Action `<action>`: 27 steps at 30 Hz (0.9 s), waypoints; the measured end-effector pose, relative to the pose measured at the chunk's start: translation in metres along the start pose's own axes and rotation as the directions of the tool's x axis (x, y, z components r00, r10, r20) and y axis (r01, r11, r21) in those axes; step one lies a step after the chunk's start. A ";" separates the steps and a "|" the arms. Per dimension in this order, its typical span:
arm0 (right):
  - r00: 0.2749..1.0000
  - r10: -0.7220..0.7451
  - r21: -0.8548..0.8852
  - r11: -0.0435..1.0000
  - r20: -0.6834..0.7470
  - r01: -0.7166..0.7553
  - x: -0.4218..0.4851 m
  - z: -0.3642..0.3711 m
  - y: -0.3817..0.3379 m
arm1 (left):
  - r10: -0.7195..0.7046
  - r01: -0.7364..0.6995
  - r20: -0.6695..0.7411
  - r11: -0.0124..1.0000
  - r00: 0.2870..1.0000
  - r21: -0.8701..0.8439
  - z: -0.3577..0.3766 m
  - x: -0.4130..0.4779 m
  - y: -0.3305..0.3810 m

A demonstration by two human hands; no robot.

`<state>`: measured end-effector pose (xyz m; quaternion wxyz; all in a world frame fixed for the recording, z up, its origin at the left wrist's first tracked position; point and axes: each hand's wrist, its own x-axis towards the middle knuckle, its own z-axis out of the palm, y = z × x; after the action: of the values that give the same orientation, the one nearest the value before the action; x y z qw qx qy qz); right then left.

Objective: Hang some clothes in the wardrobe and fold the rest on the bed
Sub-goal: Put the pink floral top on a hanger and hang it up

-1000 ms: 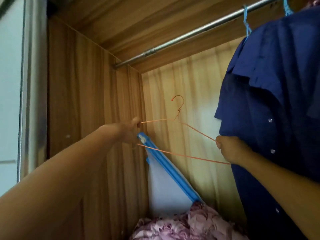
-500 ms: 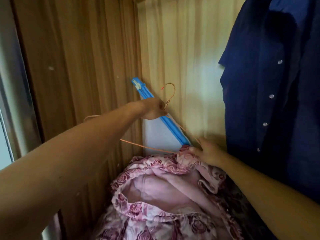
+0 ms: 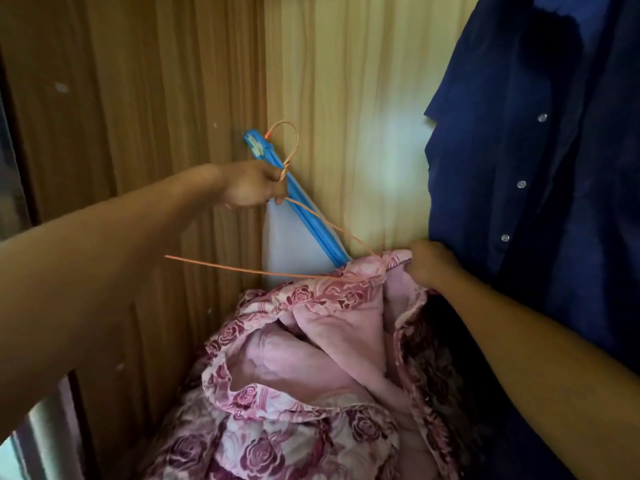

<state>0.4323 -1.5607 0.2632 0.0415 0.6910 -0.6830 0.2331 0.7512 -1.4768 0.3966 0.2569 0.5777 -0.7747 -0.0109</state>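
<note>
L grip [image 3: 252, 185] closed round neck of orange wire hanger [image 3: 296, 142], R grip [image 3: 429, 265] clenched on edge of pink floral garment [image 3: 311, 348] at hanger's R end, navy shirt [image 3: 536, 168] hanging at R

The hanger [image 3: 242, 267] is thin orange wire with a smooth coated look, and the wardrobe panels [image 3: 145, 98] are wood-grain board with a faint satin sheen. The rose-print garment [image 3: 311, 393] is soft, matt quilted cloth. The navy shirt [image 3: 554, 168] is matt woven fabric with glossy buttons [image 3: 521, 184], and the blue strip [image 3: 304, 216] looks like smooth plastic.
</note>
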 end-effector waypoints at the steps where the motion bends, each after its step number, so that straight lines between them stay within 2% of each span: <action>1: 1.000 0.000 0.019 1.000 -0.019 0.001 0.002 -0.006 -0.004 | -0.006 0.006 -0.007 1.000 1.000 0.016 0.002 -0.001 0.000; 5: 0.998 -0.059 0.150 0.987 -0.037 0.064 0.004 -0.026 -0.027 | -0.029 0.028 -0.023 0.999 0.999 -0.042 0.031 -0.001 0.010; 9: 0.993 -0.105 0.334 0.935 -0.058 0.118 -0.005 -0.041 -0.055 | -0.031 0.032 0.006 0.999 0.999 -0.026 0.074 0.001 0.022; 13: 0.997 -0.069 0.539 0.839 -0.035 0.077 -0.019 -0.047 -0.078 | -0.101 0.099 -0.059 0.995 0.993 -0.034 0.115 0.004 0.031; 17: 0.993 -0.090 0.745 0.667 0.075 0.004 -0.036 -0.044 -0.092 | -0.117 0.091 -0.087 0.962 0.989 -0.259 0.157 -0.001 0.033; 19: 0.963 -0.190 0.723 0.691 0.191 -0.007 -0.042 -0.042 -0.092 | -0.131 0.077 -0.119 0.922 0.984 -0.380 0.172 -0.008 0.027; 21: 0.898 -0.253 0.636 0.771 0.360 -0.038 -0.044 -0.039 -0.083 | -0.126 0.064 -0.131 0.915 0.983 -0.398 0.182 -0.014 0.015; 22: 0.883 -0.258 0.579 0.815 0.392 -0.018 -0.042 -0.038 -0.075 | -0.121 0.060 -0.135 0.919 0.983 -0.389 0.186 -0.015 0.008; 25: 0.910 -0.307 0.328 0.921 0.280 0.209 -0.028 -0.023 -0.049 | -0.067 -0.002 -0.181 0.934 0.981 -0.358 0.193 -0.017 -0.006; 27: 0.867 -0.338 0.260 0.932 0.367 0.254 -0.030 -0.012 -0.040 | -0.017 -0.062 -0.245 0.948 0.969 -0.314 0.193 -0.020 -0.013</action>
<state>0.4685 -1.5259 0.2727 -0.1362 0.8215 -0.5346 0.1441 0.6871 -1.5172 0.2175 0.4404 0.5166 -0.7317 -0.0617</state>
